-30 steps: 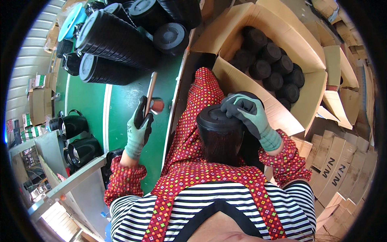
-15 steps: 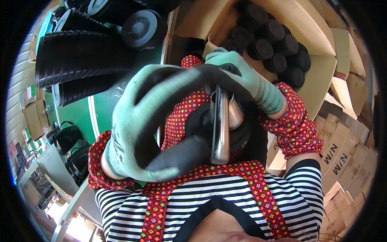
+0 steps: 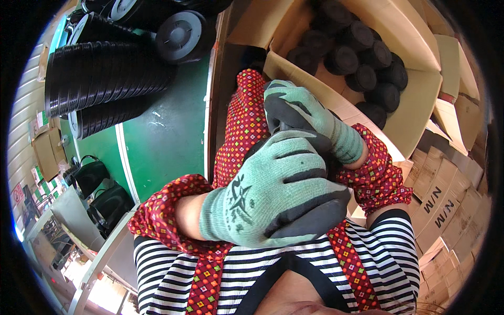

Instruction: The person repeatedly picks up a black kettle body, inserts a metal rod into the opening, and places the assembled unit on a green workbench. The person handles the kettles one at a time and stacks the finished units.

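Hands (image 3: 273, 194) now closed together over a dark object (image 3: 320, 144), metal tool no longer visible.

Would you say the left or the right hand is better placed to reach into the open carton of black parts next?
Probably right: the right hand lies beside the open carton; the left hand sits nearer the body.

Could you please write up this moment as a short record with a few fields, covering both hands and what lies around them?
Left hand: left hand in a green glove with dark palm, close to the camera, closed over a dark object that is mostly hidden.
Right hand: right hand in a matching glove, gripping the same dark object from above.
Held object: dark object; its kind cannot be told.
Right of hands: open cardboard box holding round black parts.
Left of hands: green floor with stacks of black ribbed pieces.
Far right: flat cartons.
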A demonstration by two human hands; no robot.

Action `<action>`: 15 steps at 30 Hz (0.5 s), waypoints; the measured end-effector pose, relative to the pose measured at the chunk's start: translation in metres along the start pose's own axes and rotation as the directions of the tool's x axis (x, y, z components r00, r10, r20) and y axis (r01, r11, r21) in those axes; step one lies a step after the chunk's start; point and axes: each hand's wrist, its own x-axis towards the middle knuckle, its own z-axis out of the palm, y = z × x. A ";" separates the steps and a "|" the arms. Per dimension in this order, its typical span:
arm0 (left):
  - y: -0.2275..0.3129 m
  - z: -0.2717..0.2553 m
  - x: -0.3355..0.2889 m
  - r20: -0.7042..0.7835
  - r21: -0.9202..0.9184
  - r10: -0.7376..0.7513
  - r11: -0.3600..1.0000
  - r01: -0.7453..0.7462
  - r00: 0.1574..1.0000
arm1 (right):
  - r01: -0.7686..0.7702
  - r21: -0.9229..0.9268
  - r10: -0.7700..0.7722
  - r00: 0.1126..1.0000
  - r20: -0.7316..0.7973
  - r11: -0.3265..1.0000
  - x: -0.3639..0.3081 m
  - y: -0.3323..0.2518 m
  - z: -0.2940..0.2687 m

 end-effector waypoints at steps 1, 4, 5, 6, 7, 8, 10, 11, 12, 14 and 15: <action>-0.002 0.004 -0.004 -0.028 0.000 0.028 1.000 -0.028 0.999 | 0.001 -0.048 -0.001 1.000 -0.002 0.999 -0.003 -0.005 -0.002; -0.007 -0.007 -0.016 -0.050 -0.068 0.136 0.988 -0.139 0.989 | -0.295 0.030 0.286 0.944 0.167 0.955 0.000 -0.021 -0.024; -0.018 -0.008 -0.032 -0.171 -0.167 0.124 0.974 -0.153 0.977 | -0.268 -0.091 0.280 0.946 0.163 0.959 0.003 -0.036 -0.033; -0.021 -0.017 -0.041 -0.197 -0.187 0.058 0.978 -0.096 0.979 | -0.324 -0.153 0.353 0.907 0.231 0.934 0.017 -0.049 -0.044; -0.024 -0.025 -0.051 -0.227 -0.210 -0.008 0.977 -0.041 0.974 | -0.365 -0.220 0.419 0.856 0.302 0.904 0.031 -0.063 -0.055; -0.024 -0.027 -0.059 -0.269 -0.203 -0.080 0.979 0.025 0.960 | -0.324 -0.265 0.396 0.870 0.294 0.908 0.033 -0.071 -0.057; -0.003 -0.019 -0.061 -0.355 -0.073 -0.232 0.973 0.220 0.906 | -0.303 -0.282 0.392 0.847 0.358 0.910 0.038 -0.064 -0.055; 0.009 -0.024 -0.058 -0.362 0.086 -0.254 0.949 0.303 0.897 | -0.293 -0.266 0.381 0.840 0.386 0.918 0.038 -0.061 -0.054; 0.020 -0.047 -0.040 -0.236 0.444 -0.238 0.836 0.322 0.942 | -0.286 -0.265 0.375 0.838 0.396 0.921 0.039 -0.056 -0.054; 0.062 -0.053 -0.013 -0.040 0.709 -0.438 0.621 0.335 0.898 | -0.283 -0.253 0.367 0.835 0.409 0.925 0.039 -0.058 -0.052; 0.068 -0.037 -0.005 -0.103 0.722 -0.474 0.569 0.393 0.875 | -0.267 -0.249 0.351 0.842 0.410 0.931 0.041 -0.060 -0.052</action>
